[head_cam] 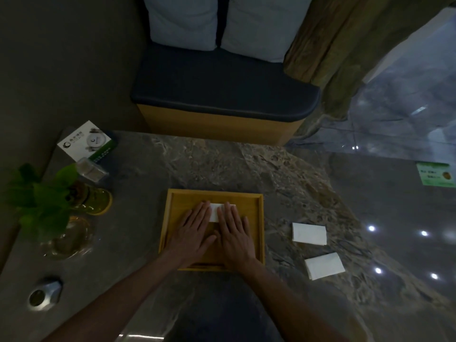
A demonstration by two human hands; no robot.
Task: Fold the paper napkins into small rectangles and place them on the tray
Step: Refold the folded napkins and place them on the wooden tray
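The main risk here is that the fold springs back: the folded napkin (pixel 215 213) lies in the far half of the wooden tray (pixel 259 233), pressed flat under both hands, and thin paper like this will likely lift or fan open once the weight comes off. Sliding the palms sideways instead of lifting them straight up could drag the napkin out of square or crease it crookedly. Only a small white strip shows between the fingers, so I cannot tell how neat the rectangle is underneath.

A second risk sits on the person's right. Two more napkins, the farther napkin (pixel 309 233) and the nearer napkin (pixel 324 265), lie on the stone bench (pixel 222 164) well apart from the tray; the nearer one looks loose at its edges, and a sweeping forearm could shift it.

The left hand (pixel 191 230) lies palm down, fingers straight and close together, fingertips reaching the napkin's left edge. The right hand (pixel 234 233) is likewise flat and spread, its fingers covering the napkin's right part; the thumbs nearly meet between the hands. Neither hand pinches anything. Both forearms run in from the near edge, converging over the tray.

A glass plant vase (pixel 66 238) stands at the left, clear of the arms
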